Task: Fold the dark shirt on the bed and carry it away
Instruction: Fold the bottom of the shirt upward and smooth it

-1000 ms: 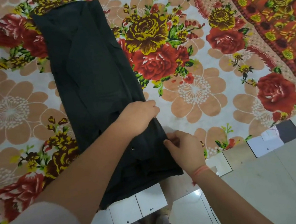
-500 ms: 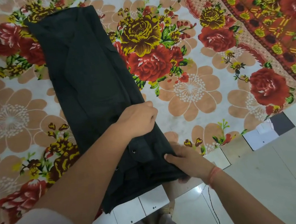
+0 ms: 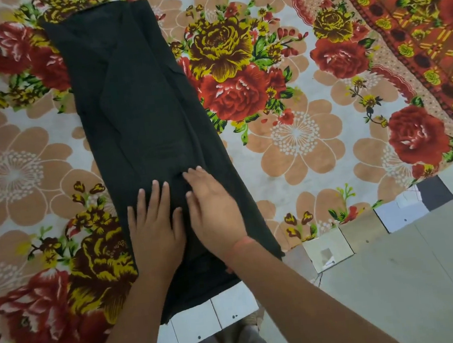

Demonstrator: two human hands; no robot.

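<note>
Shirt: The dark, near-black cloth shirt (image 3: 141, 118) lies flat on the bed, folded lengthwise into one long narrow band. One end sits at the near edge, slightly overlapping it, and the rest runs toward the far side.
Left hand: The left hand (image 3: 154, 229) rests palm down on the band's near end, fingers straight and spread, gripping nothing.
Right hand: The right hand (image 3: 216, 214) lies just beside it, also palm down on the cloth, fingers straight and close together, holding nothing.
Why so: Both flat palms appear to be pressing the stacked layers so the band keeps its shape. The end at the near edge keeps the cloth within easy reach.
Stage: The lengthwise fold looks done. The crosswise fold and the carrying away are not yet done.
Wrist: A thin orange-red thread band (image 3: 245, 242) circles the right wrist.
Bedcover: A white floral bedsheet (image 3: 300, 141) printed with red and yellow roses and peach blossoms lies under the shirt, with a red patterned border toward the far right corner.
Bed edge: A row of pale and dark square panels (image 3: 234, 310) trims the near edge.
Floor: Pale floor tiles (image 3: 398, 279) lie beyond the near edge, where the person stands.
Writing: No brand, label or readable text shows anywhere.
</note>
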